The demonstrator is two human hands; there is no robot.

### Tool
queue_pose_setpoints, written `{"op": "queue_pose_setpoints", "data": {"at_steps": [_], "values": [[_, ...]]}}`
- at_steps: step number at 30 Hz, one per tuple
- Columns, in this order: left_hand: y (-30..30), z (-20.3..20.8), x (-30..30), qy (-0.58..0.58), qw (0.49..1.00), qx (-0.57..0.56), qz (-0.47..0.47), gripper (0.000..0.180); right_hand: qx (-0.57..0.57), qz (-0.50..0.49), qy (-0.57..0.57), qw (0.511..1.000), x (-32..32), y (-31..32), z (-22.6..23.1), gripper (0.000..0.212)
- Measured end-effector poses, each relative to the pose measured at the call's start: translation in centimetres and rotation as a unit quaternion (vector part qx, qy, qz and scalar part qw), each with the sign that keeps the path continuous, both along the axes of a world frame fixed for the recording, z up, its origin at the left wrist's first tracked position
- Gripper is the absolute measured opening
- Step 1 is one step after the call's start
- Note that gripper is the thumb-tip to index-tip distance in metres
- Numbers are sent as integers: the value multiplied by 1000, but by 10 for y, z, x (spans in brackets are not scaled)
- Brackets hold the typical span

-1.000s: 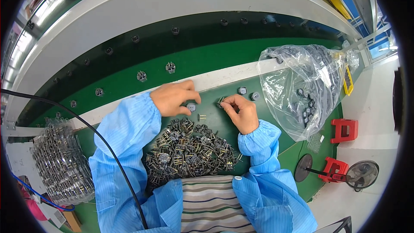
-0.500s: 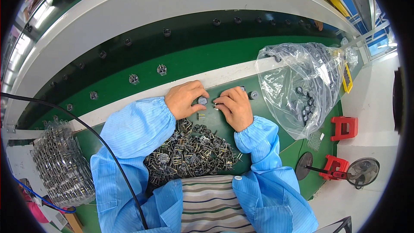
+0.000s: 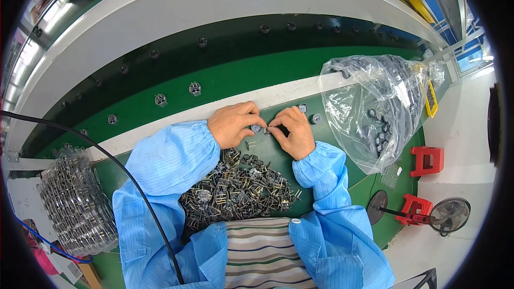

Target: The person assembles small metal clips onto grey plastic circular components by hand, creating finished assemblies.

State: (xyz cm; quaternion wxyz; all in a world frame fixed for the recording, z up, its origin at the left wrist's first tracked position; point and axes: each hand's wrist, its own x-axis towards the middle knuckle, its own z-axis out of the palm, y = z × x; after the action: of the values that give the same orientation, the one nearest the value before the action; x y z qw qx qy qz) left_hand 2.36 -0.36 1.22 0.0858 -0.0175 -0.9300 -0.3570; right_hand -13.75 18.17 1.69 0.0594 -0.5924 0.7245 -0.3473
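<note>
My left hand (image 3: 234, 124) pinches a small grey plastic housing (image 3: 256, 128) between thumb and fingertips, above the green tabletop. Close against it, my right hand (image 3: 293, 132) is closed at the fingertips on a small dark part (image 3: 267, 132), mostly hidden by the fingers. Two more grey housings, one squarish (image 3: 303, 108) and one round (image 3: 316, 119), stand just right of my right hand. Below my left hand lies a single part with metal pins (image 3: 250, 145). Nearer to me spreads a heap of black parts with brass-coloured pins (image 3: 241, 190).
Beyond a white ledge (image 3: 284, 94), a green conveyor belt (image 3: 241, 69) carries spaced small parts. A clear bag of dark housings (image 3: 369, 107) stands at right. Stacked clear trays (image 3: 77, 206) sit at left. A black cable (image 3: 115, 163) crosses my left sleeve. Red stools (image 3: 426, 161) and a fan (image 3: 450, 215) are at right.
My hands have come together, so the housing in the left and the small part in the right now nearly touch. Parts on the conveyor have shifted slightly left.
</note>
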Motion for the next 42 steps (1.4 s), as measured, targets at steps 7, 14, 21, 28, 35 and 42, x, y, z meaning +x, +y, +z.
{"op": "queue_pose_setpoints", "data": {"at_steps": [7, 14, 21, 28, 35, 42], "values": [[10, 12, -2, -22, 993, 57, 96, 47, -21, -9, 3, 1000, 1, 0, -3, 15], [7, -4, -3, 12, 997, 9, 74, 36, -14, 12, -190, 982, -3, -9, 3, 14], [7, -9, -4, 32, 996, 17, 83, 35, -25, 7, -61, 998, 7, -19, 0, 18], [11, -7, -4, 38, 995, 15, 85, 33, -16, 14, 41, 999, 16, -20, 8, 18], [9, -7, -3, 28, 993, 42, 106, 32, -51, -13, 47, 998, 13, -15, 3, 18], [-47, -1, -4, 28, 968, -28, 246, 30, -47, -158, 175, 971, -29, 6, -3, 33]]}}
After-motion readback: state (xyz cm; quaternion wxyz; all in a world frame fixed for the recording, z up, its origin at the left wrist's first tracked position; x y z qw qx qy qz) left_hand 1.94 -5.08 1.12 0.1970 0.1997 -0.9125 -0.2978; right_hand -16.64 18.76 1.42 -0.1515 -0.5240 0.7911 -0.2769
